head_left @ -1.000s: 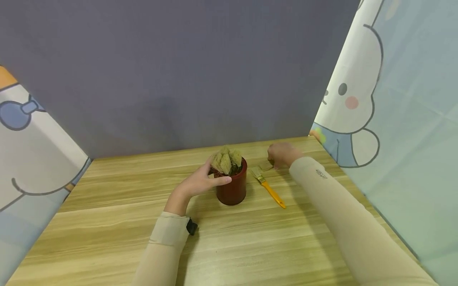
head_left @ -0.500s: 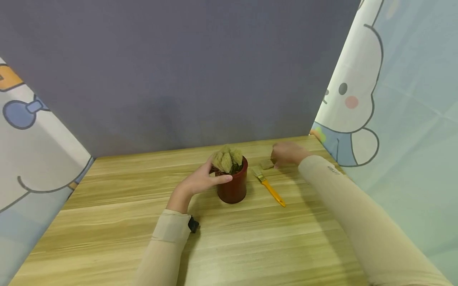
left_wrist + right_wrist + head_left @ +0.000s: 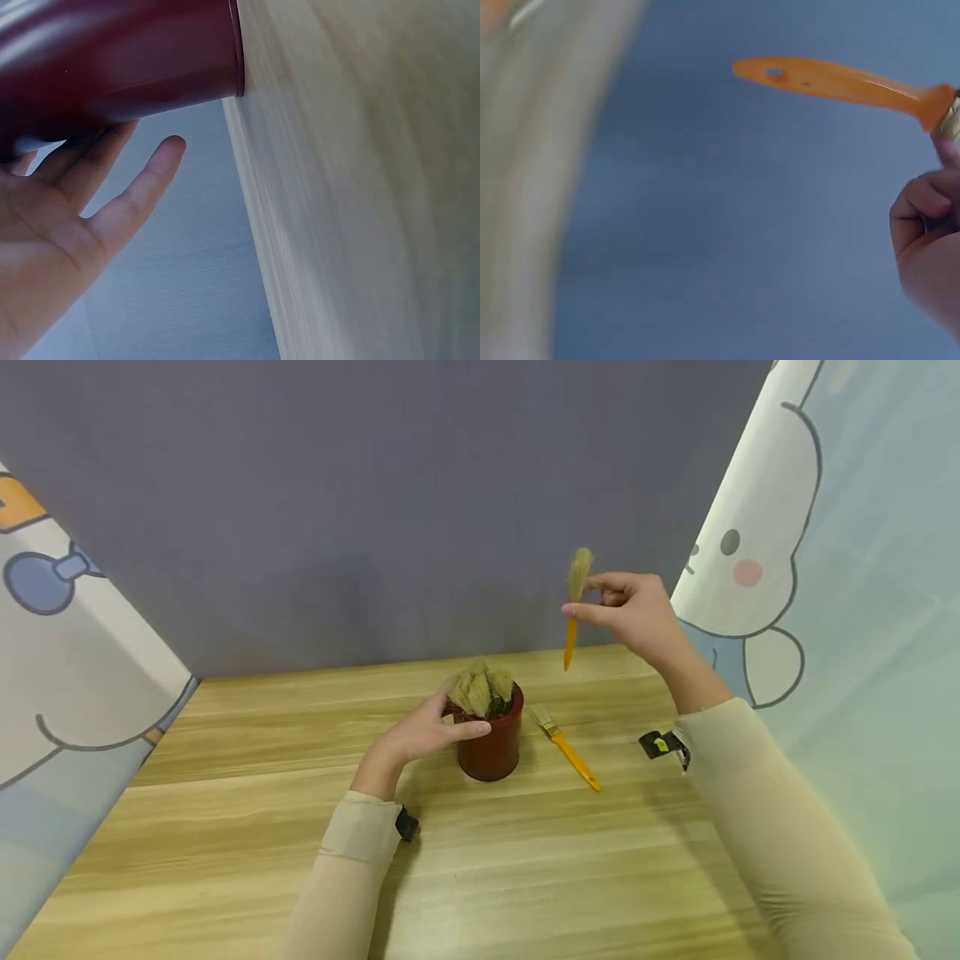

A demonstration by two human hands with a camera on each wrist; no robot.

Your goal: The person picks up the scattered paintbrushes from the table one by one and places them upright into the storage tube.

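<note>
- A person's left hand (image 3: 420,739) cups the red pot (image 3: 491,743) at mid-table, fingers curled to its rim, bracing it upright; brushes (image 3: 480,687) stand bristles-up inside.
- The right hand (image 3: 633,610) pinches an orange-handled paintbrush (image 3: 573,602) near its ferrule, raised above the far edge of the wooden table (image 3: 225,827), handle hanging down.
- A second paintbrush (image 3: 566,750) lies flat just right of the pot.
- Printed curtains close in at both sides; open tabletop lies in front.

Red plastic pot (image 3: 491,745) sits mid wooden worktop (image 3: 525,860), orange-handled brush (image 3: 564,748) lying just right of it, second orange-handled brush (image 3: 574,607) up above that.
</note>
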